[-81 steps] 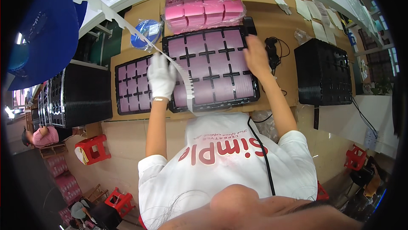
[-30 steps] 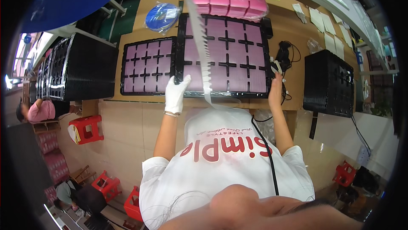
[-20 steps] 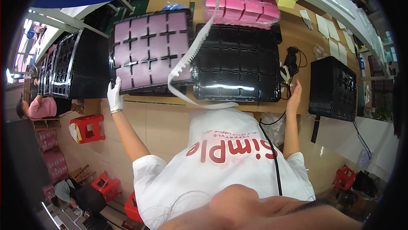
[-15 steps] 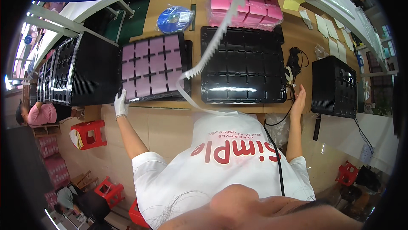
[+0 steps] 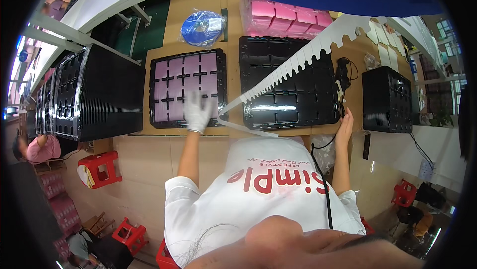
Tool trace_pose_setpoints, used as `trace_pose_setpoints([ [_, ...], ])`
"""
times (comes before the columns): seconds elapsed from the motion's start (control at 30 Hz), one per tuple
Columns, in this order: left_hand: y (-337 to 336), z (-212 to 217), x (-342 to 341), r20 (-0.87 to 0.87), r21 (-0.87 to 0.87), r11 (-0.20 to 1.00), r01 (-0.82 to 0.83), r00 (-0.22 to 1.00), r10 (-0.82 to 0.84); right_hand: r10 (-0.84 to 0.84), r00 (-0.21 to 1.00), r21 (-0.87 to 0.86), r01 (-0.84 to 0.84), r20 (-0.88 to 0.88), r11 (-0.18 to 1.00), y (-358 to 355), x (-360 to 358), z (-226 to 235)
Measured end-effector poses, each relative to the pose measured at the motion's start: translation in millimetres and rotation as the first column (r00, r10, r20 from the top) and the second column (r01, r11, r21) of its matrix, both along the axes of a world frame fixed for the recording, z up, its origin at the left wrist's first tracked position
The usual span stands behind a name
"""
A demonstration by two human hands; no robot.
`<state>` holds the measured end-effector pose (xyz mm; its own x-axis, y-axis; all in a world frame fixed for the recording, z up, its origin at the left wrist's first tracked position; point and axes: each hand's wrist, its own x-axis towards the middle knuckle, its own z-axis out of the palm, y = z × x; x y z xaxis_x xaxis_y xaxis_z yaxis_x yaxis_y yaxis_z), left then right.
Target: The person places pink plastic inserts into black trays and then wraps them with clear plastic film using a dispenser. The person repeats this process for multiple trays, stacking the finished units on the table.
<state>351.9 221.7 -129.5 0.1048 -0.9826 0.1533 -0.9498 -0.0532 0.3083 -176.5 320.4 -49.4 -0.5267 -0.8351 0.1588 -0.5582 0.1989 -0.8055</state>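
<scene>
My left hand point(image 5: 198, 114), in a white glove, is over the near right part of a black tray point(image 5: 222, 70) filled with pink sheets point(image 5: 174, 90). Its fingers are spread and blurred by motion, and nothing shows in them. Whether it touches the sheets I cannot tell. Beside the near right corner of a second black tray point(image 5: 288, 87), which shows no pink sheets, is my bare right hand point(image 5: 344, 126). Its fingers are stretched out, close to a black cable. Across this tray in the picture runs a white toothed strip point(image 5: 293, 62), its narrow end near my left hand.
Tall stacks of black trays stand at the left point(image 5: 107, 92) and right point(image 5: 390, 100). Behind the trays lie a blue roll point(image 5: 202, 28) in clear film and wrapped pink blocks point(image 5: 283, 18). A red stool point(image 5: 99, 168) stands on the floor at left; other people sit farther off.
My left hand has moved right, from the left tray's near left corner onto its pink sheets. That tray now sits straighter, shifted slightly right. The toothed strip looks wider and swung rightward.
</scene>
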Motion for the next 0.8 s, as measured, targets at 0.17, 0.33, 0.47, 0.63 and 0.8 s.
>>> trace_pose_setpoints([
  [0.17,31,-14,-50,0.223,0.307,0.945,0.109,0.957,-0.183,0.061,0.99,0.021,-0.058,-0.128,0.998,2,18,12],
  [0.33,28,-3,-50,0.253,0.379,0.92,0.1,0.945,-0.206,0.051,0.998,-0.014,-0.051,-0.021,0.999,-2,15,10],
  [0.47,14,-3,-44,0.242,0.384,0.92,0.075,0.954,-0.179,0.12,0.99,-0.025,-0.122,-0.071,0.992,-15,22,21],
  [0.63,35,1,-42,0.231,0.445,0.887,0.127,0.94,-0.251,0.18,0.975,-0.017,-0.184,-0.126,0.983,-17,24,33],
  [0.8,26,6,-53,0.269,0.478,0.875,0.072,0.937,-0.224,0.204,0.968,0.021,-0.203,-0.147,0.979,-11,19,28],
])
